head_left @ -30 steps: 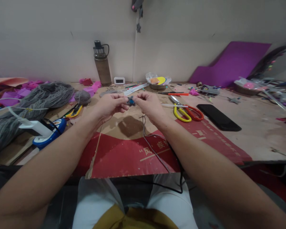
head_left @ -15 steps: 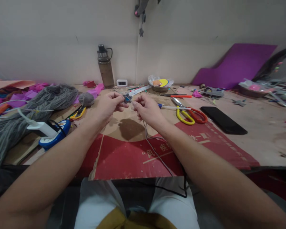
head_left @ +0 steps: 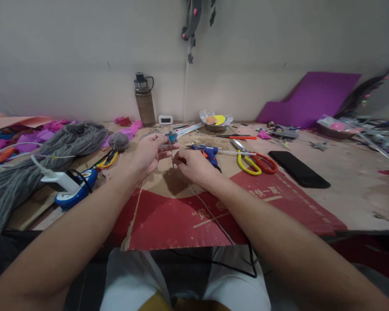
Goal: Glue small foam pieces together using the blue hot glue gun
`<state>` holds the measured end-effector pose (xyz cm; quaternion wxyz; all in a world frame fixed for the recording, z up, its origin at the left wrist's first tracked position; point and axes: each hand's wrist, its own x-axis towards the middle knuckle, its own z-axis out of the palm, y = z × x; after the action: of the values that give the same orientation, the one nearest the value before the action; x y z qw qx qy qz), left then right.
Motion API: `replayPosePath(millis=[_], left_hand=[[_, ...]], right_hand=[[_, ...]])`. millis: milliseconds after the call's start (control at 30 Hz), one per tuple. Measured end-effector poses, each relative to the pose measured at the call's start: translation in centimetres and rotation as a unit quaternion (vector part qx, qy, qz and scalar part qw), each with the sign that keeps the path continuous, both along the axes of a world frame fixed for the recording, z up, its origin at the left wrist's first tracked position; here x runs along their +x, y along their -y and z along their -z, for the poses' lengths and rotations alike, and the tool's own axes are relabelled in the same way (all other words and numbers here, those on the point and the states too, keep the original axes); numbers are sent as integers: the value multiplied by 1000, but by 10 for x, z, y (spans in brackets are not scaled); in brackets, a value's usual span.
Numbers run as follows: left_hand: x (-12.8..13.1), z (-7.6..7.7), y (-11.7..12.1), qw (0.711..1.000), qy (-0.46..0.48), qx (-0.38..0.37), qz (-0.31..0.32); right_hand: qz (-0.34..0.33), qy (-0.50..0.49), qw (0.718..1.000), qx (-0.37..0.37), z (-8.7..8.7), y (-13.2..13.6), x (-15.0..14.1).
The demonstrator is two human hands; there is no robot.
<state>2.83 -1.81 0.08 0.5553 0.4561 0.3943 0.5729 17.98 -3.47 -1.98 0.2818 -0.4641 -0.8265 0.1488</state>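
Observation:
My left hand (head_left: 152,151) pinches a small blue-and-grey piece (head_left: 171,138) between thumb and forefinger, above the cardboard; its exact kind is too small to tell. Just right of it and a little lower, my right hand (head_left: 194,164) is closed on grey yarn (head_left: 210,211). One stretch of the strand runs up toward the small piece, and the rest trails over the red print to the cardboard's front edge. Beyond my right hand lies a blue glue gun (head_left: 209,152) with a white glue stick in its back.
Scissors (head_left: 251,162) and a black phone (head_left: 298,168) lie to the right. At left are a grey yarn skein (head_left: 74,140), a yarn ball (head_left: 118,141), yellow-handled pliers (head_left: 107,159) and a blue power socket (head_left: 76,190). A bottle (head_left: 145,101) stands against the wall.
My right hand has moved away from the small piece, down and toward me, drawing the yarn with it. The left hand keeps its pinch. More of the glue gun shows.

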Motion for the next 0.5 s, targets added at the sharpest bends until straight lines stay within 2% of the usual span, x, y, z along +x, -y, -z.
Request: replayPosePath(millis=[33,100,167,233,333,500], left_hand=[[0,0,0,1000,4,3,-4],[-1,1,-2,1000,6,14,-16],[-3,1,-4,999,4,24,-28],[-5,2,-5,999,2,32,-37],[-7,2,-6,998,1,33,-44],[-6,-1,-5,998,2,47,-49]], right_hand=[[15,14,1000,10,-2,-1,4],[88,45,995,34,-8,-5,15],[199,84,976,41,-12,-12,30],[272,136,952,11,-11,-20,44],[276,217,935,-50,-1,-33,57],[247,207,937,-131,17,-47,62]])
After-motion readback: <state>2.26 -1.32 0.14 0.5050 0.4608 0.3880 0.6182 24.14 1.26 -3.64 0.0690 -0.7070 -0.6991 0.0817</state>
